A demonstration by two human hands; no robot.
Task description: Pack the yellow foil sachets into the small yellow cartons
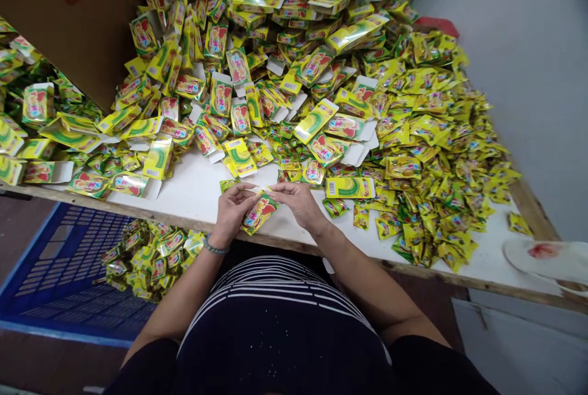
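Note:
Both hands meet at the front edge of the white table, fingers pinched at the top end of a small yellow and green printed box [260, 214]. My left hand [234, 208] grips its left side, thumb along the upper edge. From the right, my right hand [298, 202] pinches the top corner; the fingertips cover that end, so I cannot tell whether its flap is closed. The box is tilted, with bright lettering facing up. Just beyond the hands lie more such boxes, among them a yellow box [350, 187] lying flat to the right.
A heap of printed boxes [220, 95], many with white flaps open, covers the table's back. Small yellow packets [427, 162] pile up at right. A brown cardboard box [78, 9] stands at left. Below, a blue crate [59, 266] holds filled packs [151, 257]. A white sandal-like object [546, 257] lies at right.

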